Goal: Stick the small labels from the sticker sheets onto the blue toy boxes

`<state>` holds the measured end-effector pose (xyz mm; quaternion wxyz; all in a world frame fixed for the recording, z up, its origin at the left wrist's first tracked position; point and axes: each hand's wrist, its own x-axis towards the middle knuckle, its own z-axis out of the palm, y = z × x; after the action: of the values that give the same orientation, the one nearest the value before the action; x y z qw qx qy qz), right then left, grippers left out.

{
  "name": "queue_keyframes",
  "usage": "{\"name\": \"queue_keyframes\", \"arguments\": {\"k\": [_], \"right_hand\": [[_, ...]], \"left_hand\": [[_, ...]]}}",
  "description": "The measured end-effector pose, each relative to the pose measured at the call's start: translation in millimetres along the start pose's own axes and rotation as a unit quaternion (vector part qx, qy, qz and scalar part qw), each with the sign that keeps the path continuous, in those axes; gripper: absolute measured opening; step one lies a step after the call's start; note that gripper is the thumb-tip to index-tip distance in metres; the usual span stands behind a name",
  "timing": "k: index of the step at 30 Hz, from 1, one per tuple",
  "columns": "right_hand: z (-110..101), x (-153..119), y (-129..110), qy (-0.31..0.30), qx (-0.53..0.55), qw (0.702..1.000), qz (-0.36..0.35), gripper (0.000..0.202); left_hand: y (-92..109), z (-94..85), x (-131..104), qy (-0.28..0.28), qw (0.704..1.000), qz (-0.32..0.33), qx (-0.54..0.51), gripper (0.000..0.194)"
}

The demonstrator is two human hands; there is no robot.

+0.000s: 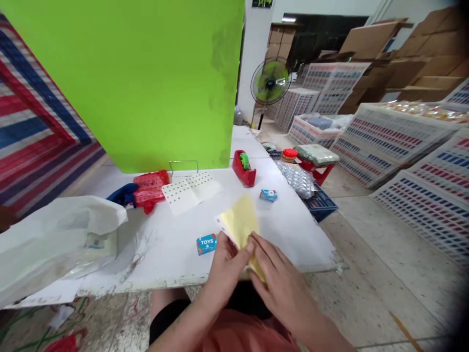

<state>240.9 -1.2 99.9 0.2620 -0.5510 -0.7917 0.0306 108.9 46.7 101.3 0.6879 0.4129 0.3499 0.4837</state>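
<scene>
Between my two hands, near the table's front edge, is a yellow sheet [240,217] with a pale, dotted left edge. My left hand [227,264] is closed on its lower left side. On the right side, my right hand [274,271] grips the same sheet, its thumb and fingers around the lower part. A blue TOYS card [206,244] lies flat just left of my left hand. A small stack of similar cards [268,195] sits farther back on the right. White sheets with dark dots [190,190] lie behind and to the left of the yellow sheet.
On the white table [168,259] stands a red tape dispenser [244,169]. A red packet [150,188], a dark blue item and a large white bag [62,239] lie left. A green panel [146,78] rises behind. Right of the table are a blue crate [324,204] and a stool.
</scene>
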Motion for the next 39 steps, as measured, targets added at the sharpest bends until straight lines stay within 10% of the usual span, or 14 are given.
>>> {"name": "queue_keyframes", "arguments": {"k": [4, 9, 12, 15, 23, 30, 39], "right_hand": [[-18, 7, 21, -0.017, 0.055, 0.998, 0.009, 0.048], [-45, 22, 30, -0.221, 0.080, 0.972, -0.007, 0.037], [-36, 36, 19, -0.310, 0.118, 0.943, -0.039, 0.030], [-16, 49, 15, -0.355, 0.153, 0.920, -0.069, 0.026], [34, 65, 59, -0.426, 0.198, 0.879, -0.087, 0.021], [74, 43, 42, -0.229, 0.021, 0.969, -0.093, 0.026], [105, 19, 9, -0.105, 0.147, 0.982, -0.058, 0.023]], "left_hand": [[30, -34.9, -23, -0.057, 0.983, 0.015, 0.172, 0.041], [71, -67.0, -62, 0.242, 0.818, 0.230, 0.469, 0.018], [70, -57.8, -67, 0.046, 0.775, 0.241, 0.582, 0.033], [52, -52.9, -57, -0.108, 0.755, 0.120, 0.636, 0.031], [8, -96.2, -33, -0.100, 0.737, -0.065, 0.666, 0.020], [-38, -101.9, -28, -0.030, 0.701, -0.053, 0.711, 0.020], [-38, -108.0, -25, -0.039, 0.722, -0.071, 0.687, 0.023]]}}
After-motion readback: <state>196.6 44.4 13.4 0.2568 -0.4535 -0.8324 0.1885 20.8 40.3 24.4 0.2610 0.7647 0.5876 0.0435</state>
